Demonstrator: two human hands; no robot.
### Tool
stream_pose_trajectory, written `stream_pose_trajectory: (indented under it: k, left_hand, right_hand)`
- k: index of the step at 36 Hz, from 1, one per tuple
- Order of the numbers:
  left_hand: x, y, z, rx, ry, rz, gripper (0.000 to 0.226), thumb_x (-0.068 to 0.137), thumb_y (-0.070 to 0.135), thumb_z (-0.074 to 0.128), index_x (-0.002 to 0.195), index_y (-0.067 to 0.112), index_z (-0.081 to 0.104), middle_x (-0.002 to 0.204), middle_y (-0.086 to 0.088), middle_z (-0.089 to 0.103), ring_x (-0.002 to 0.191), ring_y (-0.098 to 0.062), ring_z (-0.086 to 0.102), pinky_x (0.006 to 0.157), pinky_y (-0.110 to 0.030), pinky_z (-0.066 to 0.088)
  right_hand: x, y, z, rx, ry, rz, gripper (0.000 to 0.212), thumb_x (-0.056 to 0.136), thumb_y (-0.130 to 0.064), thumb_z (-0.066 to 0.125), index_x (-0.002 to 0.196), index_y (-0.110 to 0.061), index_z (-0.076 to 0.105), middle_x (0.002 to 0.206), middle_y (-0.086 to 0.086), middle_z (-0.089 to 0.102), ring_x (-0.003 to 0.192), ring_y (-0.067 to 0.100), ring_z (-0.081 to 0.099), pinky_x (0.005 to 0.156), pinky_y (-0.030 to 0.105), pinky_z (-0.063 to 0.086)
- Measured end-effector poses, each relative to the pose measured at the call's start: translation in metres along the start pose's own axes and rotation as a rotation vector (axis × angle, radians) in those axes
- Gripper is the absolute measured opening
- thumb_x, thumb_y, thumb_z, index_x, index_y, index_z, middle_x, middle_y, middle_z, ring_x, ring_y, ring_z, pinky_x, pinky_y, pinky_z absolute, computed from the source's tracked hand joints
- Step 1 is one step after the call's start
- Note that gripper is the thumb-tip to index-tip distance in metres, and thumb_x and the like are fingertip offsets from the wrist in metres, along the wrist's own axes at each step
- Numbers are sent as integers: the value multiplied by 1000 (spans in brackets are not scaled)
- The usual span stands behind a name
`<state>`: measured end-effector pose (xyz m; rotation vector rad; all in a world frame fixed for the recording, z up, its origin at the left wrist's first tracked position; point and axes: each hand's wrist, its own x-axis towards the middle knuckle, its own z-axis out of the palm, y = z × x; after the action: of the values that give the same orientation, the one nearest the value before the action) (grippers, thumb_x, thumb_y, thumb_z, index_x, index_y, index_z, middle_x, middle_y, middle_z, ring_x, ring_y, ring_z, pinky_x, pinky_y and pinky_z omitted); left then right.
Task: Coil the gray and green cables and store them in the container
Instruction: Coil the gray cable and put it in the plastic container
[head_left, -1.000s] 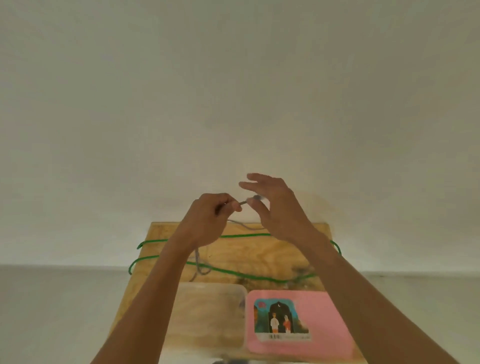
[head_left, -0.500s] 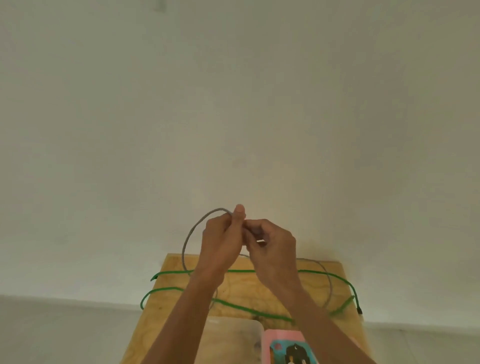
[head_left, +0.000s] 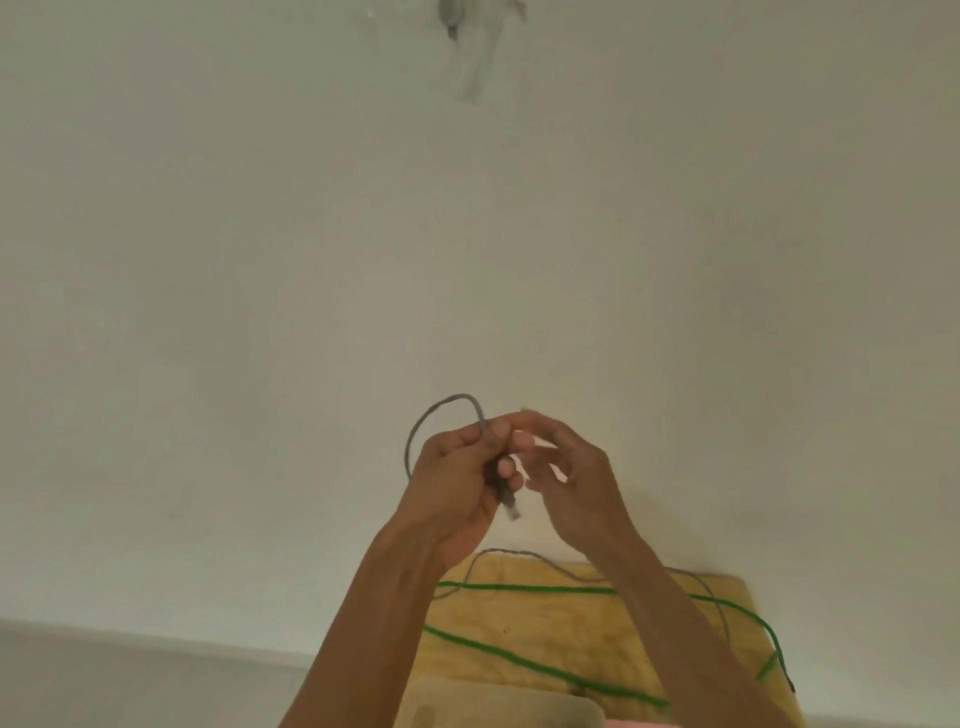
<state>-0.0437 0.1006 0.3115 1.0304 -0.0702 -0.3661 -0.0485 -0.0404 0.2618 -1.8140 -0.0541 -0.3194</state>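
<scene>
My left hand (head_left: 457, 478) is raised above the table and shut on the gray cable (head_left: 441, 410). The cable makes a small loop over that hand, and its plug end hangs just below my fingers. The rest of the gray cable trails down onto the wooden table (head_left: 561, 629). My right hand (head_left: 566, 467) is beside the left with its fingers spread, touching or nearly touching the cable near the left thumb. The green cable (head_left: 524, 660) lies stretched in long loops across the table. The clear container (head_left: 498, 706) shows only its far rim at the bottom edge.
A pale wall fills most of the view, with a blurred fixture (head_left: 457, 21) at the top. A strip of pink lid (head_left: 639, 723) peeks in at the bottom edge, right of the container. The table's right edge is near the green cable's end.
The view has tilted up, so the table sits lower in frame. My hands rose, a gray loop formed over the left hand, and the right hand's fingers opened.
</scene>
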Motion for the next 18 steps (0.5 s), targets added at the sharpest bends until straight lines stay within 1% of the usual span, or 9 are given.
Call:
stream_pose_trajectory:
  k: [2,5,6,8,9,11,13,15,18]
  left_hand:
    - [-7,3,8,-22,-74,-6,34,102,12,48,115,-15,63,64,-5,57,50,-11,43,53,-27,45]
    - [-14,9,15,-83,-169,-50,42,104,20,45,115,-15,63,58,-3,45,49,-11,36,51,-27,40]
    - [-16,12,16,-105,-210,-61,42,104,22,44,116,-14,63,58,-3,42,48,-11,35,50,-27,39]
    - [-18,15,17,-100,-267,-55,41,103,21,45,120,-13,61,58,-3,41,48,-10,35,50,-26,40]
    - [-19,15,18,-87,-276,-40,40,102,19,46,121,-13,60,57,-3,43,48,-10,36,51,-26,41]
    - [-16,15,19,-75,-268,11,35,99,15,49,118,-12,62,57,-3,47,49,-11,38,53,-27,44]
    - [-9,18,17,-77,-242,64,31,98,14,50,114,-7,66,61,-5,51,51,-12,43,57,-27,47]
    - [1,22,10,-59,-200,105,28,97,14,51,112,-3,67,66,-6,57,55,-12,49,62,-27,50]
    - [17,22,-1,84,-141,157,25,100,12,50,112,-2,68,76,-7,67,64,-15,56,67,-26,52]
  right_hand:
    - [10,-15,2,110,-180,25,52,91,3,58,135,-24,52,100,-13,69,84,12,68,65,21,55]
    - [12,-20,4,-32,-308,-158,51,101,-12,45,149,-24,35,65,3,60,59,4,63,54,14,48]
    - [13,-20,6,-82,-313,-202,45,106,-18,34,151,-17,31,56,-2,57,52,0,60,53,10,47]
    - [11,-16,8,-88,-345,-185,52,108,-26,15,152,3,15,36,-15,48,33,-5,47,42,3,35]
    - [3,-20,11,-63,-377,-156,53,108,-28,11,149,5,20,30,-17,44,29,-5,42,39,4,31]
    - [2,-11,19,-172,-297,-156,32,107,-20,19,116,-13,49,35,-21,48,36,-8,47,47,4,35]
    - [2,-1,32,-172,-133,-116,21,101,-16,36,85,-23,48,53,-17,56,55,-3,55,64,11,42]
    - [-6,1,35,-106,-178,2,31,102,-20,43,73,-24,52,60,-8,52,57,11,49,60,22,42]
    - [-19,2,34,79,-207,80,33,102,-32,48,75,-15,56,60,0,51,51,16,46,53,33,45]
